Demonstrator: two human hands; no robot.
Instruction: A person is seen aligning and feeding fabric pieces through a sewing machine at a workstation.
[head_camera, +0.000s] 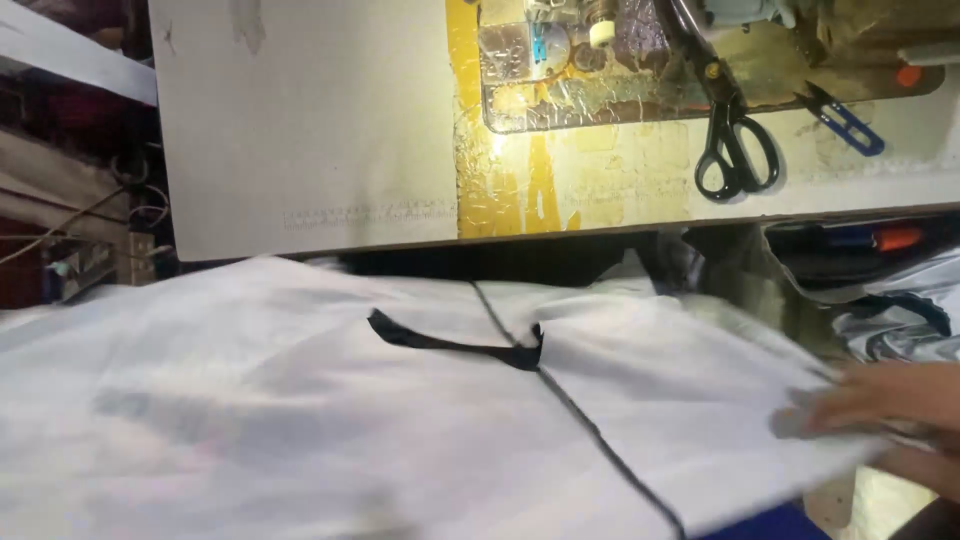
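1. Currently, only one hand (890, 400) is showing, coming in from the lower right edge, blurred; likely the right, reaching leftward and lying low and flat.
2. Its fingers (835, 405) are pressing on the right edge of the white fabric (300, 400); whether they are pinching it, I cannot tell.
3. White fabric is lying spread below the desk (300, 130), a thin black trim line (600, 430) running diagonally across it and a black strap (450, 345) sitting near its middle.
4. Black scissors (735, 140) and a blue thread snipper (848, 120) are resting on the desk.
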